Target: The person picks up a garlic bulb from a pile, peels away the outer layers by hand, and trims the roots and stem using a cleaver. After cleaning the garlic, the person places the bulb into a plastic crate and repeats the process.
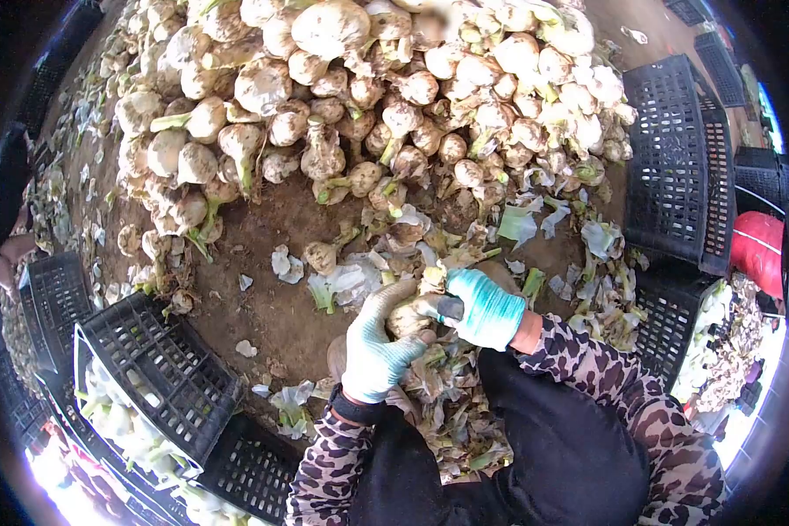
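Observation:
My left hand (377, 346), in a pale teal-and-white glove, is wrapped around a dirty round bulb (408, 317) with leaf scraps on it. My right hand (482, 307), in a teal glove, grips a small dark-handled tool (447, 307) pressed against the top of that bulb. Both sleeves have a leopard pattern. A big heap of earth-covered bulbs with green stalks (368, 96) fills the ground just beyond my hands.
Black plastic crates stand around me: one tilted at the left with trimmed white bulbs (149, 368), tall empty ones at the right (675, 158). Cut leaves and peelings (447, 412) litter the dirt at my knees. Another person's hand (4, 259) shows at the far left.

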The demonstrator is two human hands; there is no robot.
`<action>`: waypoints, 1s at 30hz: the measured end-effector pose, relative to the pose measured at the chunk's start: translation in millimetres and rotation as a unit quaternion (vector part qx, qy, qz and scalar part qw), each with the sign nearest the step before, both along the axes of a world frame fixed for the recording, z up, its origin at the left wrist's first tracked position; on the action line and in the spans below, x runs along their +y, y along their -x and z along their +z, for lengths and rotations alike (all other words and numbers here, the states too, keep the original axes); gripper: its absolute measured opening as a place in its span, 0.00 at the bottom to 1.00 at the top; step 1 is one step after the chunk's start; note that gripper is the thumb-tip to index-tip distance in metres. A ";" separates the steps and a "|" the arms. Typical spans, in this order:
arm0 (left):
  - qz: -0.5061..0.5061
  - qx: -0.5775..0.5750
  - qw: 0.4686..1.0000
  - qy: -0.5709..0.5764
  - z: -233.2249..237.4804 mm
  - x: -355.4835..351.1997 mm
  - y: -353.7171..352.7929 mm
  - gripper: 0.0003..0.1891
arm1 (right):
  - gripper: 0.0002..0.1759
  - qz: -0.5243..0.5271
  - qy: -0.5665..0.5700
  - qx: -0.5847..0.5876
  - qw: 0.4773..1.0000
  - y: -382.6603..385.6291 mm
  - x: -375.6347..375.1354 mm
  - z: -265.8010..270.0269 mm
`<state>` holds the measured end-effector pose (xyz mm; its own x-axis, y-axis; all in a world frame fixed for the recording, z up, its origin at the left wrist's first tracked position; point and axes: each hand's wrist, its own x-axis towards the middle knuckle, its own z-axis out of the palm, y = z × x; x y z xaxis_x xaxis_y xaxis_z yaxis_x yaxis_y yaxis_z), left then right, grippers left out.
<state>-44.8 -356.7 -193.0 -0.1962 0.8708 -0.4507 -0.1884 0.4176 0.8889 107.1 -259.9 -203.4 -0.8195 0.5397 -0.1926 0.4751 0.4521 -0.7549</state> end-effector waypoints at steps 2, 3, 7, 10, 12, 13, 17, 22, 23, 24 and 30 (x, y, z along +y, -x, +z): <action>0.025 -0.082 0.996 0.029 2.8 -2.5 3.4 0.29 | 0.10 0.025 0.041 -0.003 0.999 4.1 1.6 7.4; 0.028 -0.082 0.996 0.031 4.1 -4.6 4.7 0.29 | 0.10 0.028 0.043 -0.003 0.999 5.3 3.0 8.1; 0.075 -0.264 0.960 0.050 0.4 -13.2 7.6 0.29 | 0.10 0.075 0.034 0.025 0.996 2.2 6.2 7.6; 0.083 -0.306 0.948 0.039 -6.2 -17.2 7.2 0.30 | 0.10 0.115 0.029 0.019 0.993 2.1 9.1 9.5; 0.081 -0.310 0.947 0.035 -5.7 -16.9 7.6 0.30 | 0.11 0.101 -0.005 0.005 0.995 0.3 8.1 5.9; 0.057 -0.237 0.969 0.038 -2.8 -14.7 7.4 0.31 | 0.11 0.101 -0.005 0.005 0.995 1.0 8.3 7.2; 0.030 -0.085 0.996 -0.007 -8.3 -14.9 5.7 0.32 | 0.17 -0.017 0.263 0.033 0.964 7.4 13.3 20.2; -0.056 0.184 0.978 -0.084 0.9 -0.5 5.0 0.33 | 0.17 -0.031 0.090 -0.034 0.995 10.5 -0.5 20.9; -0.075 0.242 0.963 -0.091 4.3 1.9 3.3 0.33 | 0.16 -0.032 0.057 -0.059 0.996 10.0 -1.7 20.2; -0.063 0.250 0.962 -0.089 7.1 2.9 1.4 0.31 | 0.15 -0.066 0.035 -0.069 0.995 11.6 -3.3 21.2; 0.087 -0.147 0.985 0.038 1.4 -2.7 -2.8 0.33 | 0.10 -0.074 0.103 -0.016 0.992 5.6 6.9 25.5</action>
<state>-42.0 -359.4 -191.6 -0.1905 0.7975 -0.5724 -0.5065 0.4197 0.7532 101.5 -252.9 -177.9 -0.7255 0.6004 -0.3364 0.5503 0.2125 -0.8075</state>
